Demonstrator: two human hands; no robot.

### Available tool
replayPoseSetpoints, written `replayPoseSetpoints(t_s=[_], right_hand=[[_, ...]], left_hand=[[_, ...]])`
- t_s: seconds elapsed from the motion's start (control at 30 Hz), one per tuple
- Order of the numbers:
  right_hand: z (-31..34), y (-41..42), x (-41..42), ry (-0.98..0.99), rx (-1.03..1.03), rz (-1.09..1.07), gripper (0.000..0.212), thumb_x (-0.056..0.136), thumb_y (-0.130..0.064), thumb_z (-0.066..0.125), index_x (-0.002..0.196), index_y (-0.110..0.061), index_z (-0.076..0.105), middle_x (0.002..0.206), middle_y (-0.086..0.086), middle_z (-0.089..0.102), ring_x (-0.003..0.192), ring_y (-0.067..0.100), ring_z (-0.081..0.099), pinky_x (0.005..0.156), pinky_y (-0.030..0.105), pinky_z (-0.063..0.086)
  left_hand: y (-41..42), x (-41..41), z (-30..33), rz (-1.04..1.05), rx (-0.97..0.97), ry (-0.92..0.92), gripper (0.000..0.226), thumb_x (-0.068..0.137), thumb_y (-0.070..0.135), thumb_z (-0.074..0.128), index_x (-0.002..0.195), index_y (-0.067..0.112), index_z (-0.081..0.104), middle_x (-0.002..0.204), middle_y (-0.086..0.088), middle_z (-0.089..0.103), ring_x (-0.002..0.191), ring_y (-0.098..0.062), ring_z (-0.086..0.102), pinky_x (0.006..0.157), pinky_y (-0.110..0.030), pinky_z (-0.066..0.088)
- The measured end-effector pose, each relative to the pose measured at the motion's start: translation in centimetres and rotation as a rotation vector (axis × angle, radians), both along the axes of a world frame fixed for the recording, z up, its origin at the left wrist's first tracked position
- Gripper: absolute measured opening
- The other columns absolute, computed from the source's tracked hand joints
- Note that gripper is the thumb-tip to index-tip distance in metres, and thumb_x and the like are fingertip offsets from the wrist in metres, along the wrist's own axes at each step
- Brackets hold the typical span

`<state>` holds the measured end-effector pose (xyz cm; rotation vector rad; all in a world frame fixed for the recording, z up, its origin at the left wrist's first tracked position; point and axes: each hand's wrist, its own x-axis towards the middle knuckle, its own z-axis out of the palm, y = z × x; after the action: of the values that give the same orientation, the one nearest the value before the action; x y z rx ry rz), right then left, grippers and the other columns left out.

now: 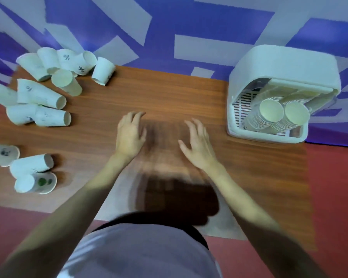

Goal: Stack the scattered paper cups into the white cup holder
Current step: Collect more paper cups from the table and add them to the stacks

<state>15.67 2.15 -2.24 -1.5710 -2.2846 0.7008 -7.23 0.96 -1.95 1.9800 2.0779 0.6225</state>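
The left hand (130, 135) and the right hand (197, 141) are over the middle of the brown wooden desk (169, 97). Both have their fingers spread out and hold nothing. Paper cups (42, 97) lie tipped over far to the left of the hands. The white cup holder (283, 63) is at the desk's right end, with cup stacks (277, 115) inside. Past the desk are a red floor (333, 197) and blue and grey shapes (169, 27).

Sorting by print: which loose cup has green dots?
The cup with green dots, lying on its side nearest the table's front-left corner; the other scattered cups show dark marks or none.
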Motion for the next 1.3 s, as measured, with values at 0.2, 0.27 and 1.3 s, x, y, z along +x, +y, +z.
replayPoseSetpoints(t_s=[0.2,0.27,1.3], right_hand=[[-0.3,0.0,-10.4,-0.076,-0.126,0.205,0.065,0.093,-0.031,0.055,0.147,-0.011,0.024,0.151,0.014,0.021,0.139,0.030,0.024,0.115,0.042,0.024],[-0.4,0.8,-13.8,-0.105,-0.127,0.257,0.066,0.093,-0.029,0.056,0.147,-0.010,0.023,0.151,0.015,0.021,0.139,0.031,0.024,0.115,0.042,0.024],[-2.7,23.3,-36.6,-0.203,-0.197,0.043,0.064,0.086,-0.028,0.064,0.141,-0.017,0.033,0.141,0.010,0.032,0.116,0.036,0.050,0.095,0.047,0.044]], left_hand=[[-4.3,-11.1,-0.2,0.134,-0.054,0.015,0.046,0.078,0.016,0.049,0.122,0.002,0.054,0.114,-0.021,0.055,0.102,-0.038,0.052,0.086,-0.045,0.044],[-4.7,-14.4,-0.1,0.199,-0.058,0.006,0.046,0.079,0.013,0.053,0.123,0.001,0.053,0.117,-0.021,0.054,0.105,-0.038,0.051,0.088,-0.045,0.044],[-1.4,-28.0,-2.1,0.415,-0.050,-0.496,0.019,0.088,0.006,0.062,0.106,0.002,0.064,0.099,-0.012,0.069,0.086,-0.023,0.062,0.073,-0.018,0.039]])
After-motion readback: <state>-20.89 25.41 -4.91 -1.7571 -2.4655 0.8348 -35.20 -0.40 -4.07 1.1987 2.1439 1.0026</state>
